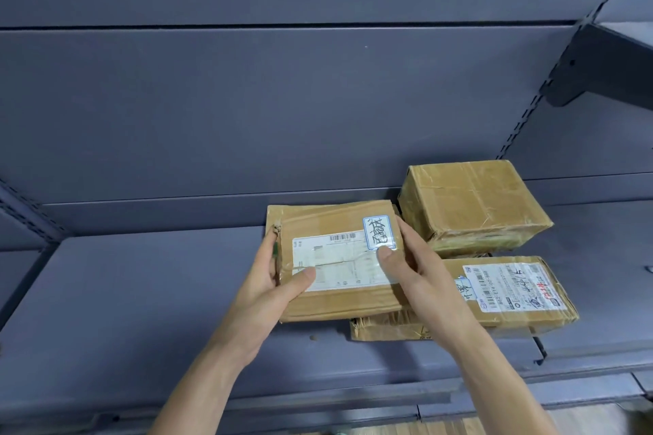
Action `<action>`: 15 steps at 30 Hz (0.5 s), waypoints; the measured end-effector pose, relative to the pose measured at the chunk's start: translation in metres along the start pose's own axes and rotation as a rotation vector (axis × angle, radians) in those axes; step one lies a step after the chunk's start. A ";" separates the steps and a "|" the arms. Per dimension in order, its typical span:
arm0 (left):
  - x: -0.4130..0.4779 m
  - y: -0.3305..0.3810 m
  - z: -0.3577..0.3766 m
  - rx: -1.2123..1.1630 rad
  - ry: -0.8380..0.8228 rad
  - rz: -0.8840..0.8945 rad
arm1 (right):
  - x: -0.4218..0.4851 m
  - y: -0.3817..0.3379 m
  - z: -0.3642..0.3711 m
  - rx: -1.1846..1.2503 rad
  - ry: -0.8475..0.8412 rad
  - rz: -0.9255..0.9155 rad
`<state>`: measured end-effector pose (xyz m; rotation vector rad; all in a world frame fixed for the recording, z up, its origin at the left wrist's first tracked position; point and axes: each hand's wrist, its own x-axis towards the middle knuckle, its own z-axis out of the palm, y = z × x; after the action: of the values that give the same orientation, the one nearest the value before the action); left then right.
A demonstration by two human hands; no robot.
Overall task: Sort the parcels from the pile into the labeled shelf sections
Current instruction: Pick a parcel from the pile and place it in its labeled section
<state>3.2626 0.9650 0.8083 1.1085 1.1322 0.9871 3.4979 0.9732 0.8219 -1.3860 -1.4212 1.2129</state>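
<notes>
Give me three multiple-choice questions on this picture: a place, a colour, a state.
1. Where is the taped box?
A) right of the held parcel, further back
B) on the floor
C) left of the held parcel

2. What colour is the shelf?
A) red
B) grey
C) white

3. How is the held parcel?
A) gripped by both hands
B) lying free
C) under the taped box

Answers: 1 A, it shows at the right rear. 2 B, its boards are grey. 3 A, the left hand and right hand grip its sides.
</notes>
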 end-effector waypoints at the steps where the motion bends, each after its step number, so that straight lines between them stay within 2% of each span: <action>1: 0.000 0.000 0.002 -0.002 0.009 -0.001 | -0.001 0.001 -0.002 -0.003 -0.003 0.008; 9: 0.003 0.005 0.015 0.002 0.154 0.040 | -0.008 0.006 -0.011 -0.055 -0.068 0.030; 15: -0.010 -0.006 0.011 0.075 0.092 -0.002 | -0.006 0.011 -0.003 0.000 -0.061 0.064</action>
<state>3.2719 0.9529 0.8053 1.1310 1.2530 1.0092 3.5040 0.9674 0.8123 -1.4143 -1.4280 1.3067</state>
